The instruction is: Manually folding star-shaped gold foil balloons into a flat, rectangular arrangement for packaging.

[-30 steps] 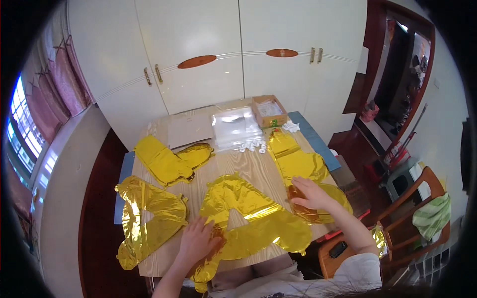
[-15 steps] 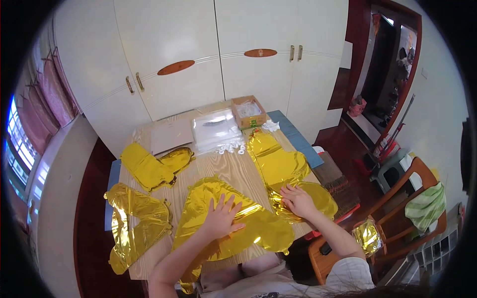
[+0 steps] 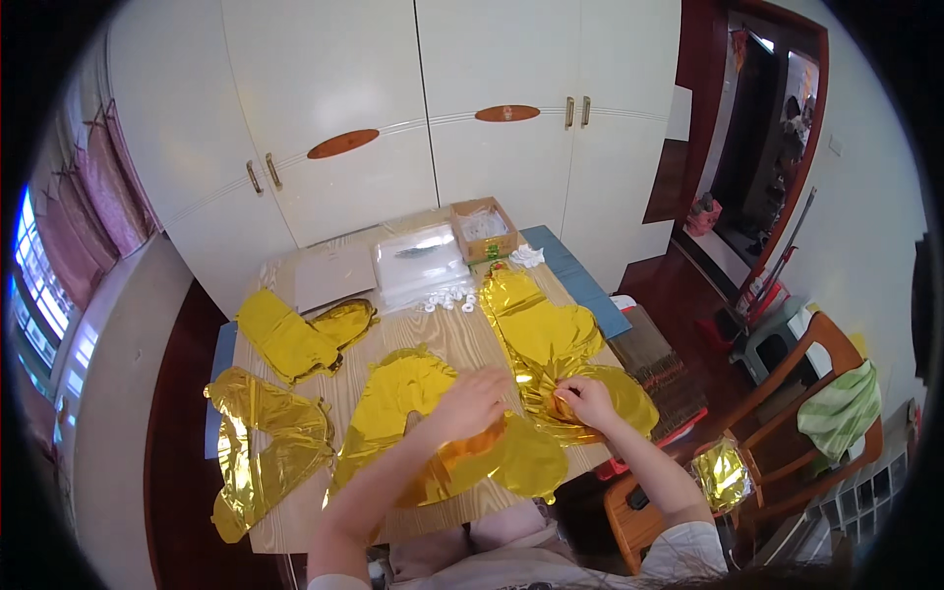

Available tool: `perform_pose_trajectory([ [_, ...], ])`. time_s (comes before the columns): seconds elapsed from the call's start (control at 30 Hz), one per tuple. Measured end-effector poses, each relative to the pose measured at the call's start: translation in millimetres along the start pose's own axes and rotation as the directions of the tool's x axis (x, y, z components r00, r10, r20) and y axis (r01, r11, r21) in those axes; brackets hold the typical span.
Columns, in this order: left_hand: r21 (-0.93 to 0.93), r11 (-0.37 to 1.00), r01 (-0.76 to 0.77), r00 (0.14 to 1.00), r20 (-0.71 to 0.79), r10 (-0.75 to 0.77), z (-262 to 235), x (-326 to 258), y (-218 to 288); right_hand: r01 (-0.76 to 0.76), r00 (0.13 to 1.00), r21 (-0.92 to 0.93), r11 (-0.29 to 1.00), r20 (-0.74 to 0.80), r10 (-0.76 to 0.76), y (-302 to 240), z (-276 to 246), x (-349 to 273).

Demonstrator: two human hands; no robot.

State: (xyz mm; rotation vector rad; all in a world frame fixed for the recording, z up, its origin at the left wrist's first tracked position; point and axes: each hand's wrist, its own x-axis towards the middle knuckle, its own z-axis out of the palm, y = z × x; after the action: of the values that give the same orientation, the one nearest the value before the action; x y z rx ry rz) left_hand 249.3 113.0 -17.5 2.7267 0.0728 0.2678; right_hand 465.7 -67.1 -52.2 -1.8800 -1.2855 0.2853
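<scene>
Flat gold foil balloons lie spread over a wood-grain table [image 3: 452, 334]. My right hand [image 3: 582, 401] pinches the right-hand foil balloon [image 3: 551, 329], and the foil gathers into creases at the fingers. Over the middle foil balloon [image 3: 403, 388] is my left hand [image 3: 470, 405], turned toward the right; motion smears its fingers, so their grip is unclear. Another foil balloon [image 3: 270, 442] rests at the left near edge. Behind it sits a folded gold foil piece [image 3: 285, 334].
At the back stand a cardboard box [image 3: 484, 231] of clear plastic pieces, a stack of clear bags [image 3: 418, 265] and a grey board [image 3: 334, 275]. Small white rings [image 3: 452, 300] are scattered before the bags. To the right is a wooden chair [image 3: 787, 393] with a gold foil packet [image 3: 723, 475].
My left hand has lifted from lying flat on the middle balloon and shifted right. My right hand has gone from resting on the right balloon to pinching its foil.
</scene>
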Motion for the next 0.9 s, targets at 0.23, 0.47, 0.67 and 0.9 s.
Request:
perform_pose_trajectory([
  [0.23,0.262,0.962,-0.077,0.960,0.280,0.001,32,52,36,-0.229,0.973,0.435,0.871,0.085,0.214,46,-24,27],
  [0.47,0.335,0.937,-0.101,0.956,0.293,-0.001,32,44,41,-0.392,0.819,0.798,0.459,0.075,0.569,34,-117,115],
  [0.67,0.333,0.937,-0.103,0.956,0.295,0.000,33,43,41,0.169,0.820,0.813,0.557,-0.429,0.379,-1,-174,165],
  [0.9,-0.186,0.973,0.137,0.988,0.099,-0.120,44,44,7,0.321,0.883,-0.087,0.943,-0.331,-0.332,-127,-141,107],
])
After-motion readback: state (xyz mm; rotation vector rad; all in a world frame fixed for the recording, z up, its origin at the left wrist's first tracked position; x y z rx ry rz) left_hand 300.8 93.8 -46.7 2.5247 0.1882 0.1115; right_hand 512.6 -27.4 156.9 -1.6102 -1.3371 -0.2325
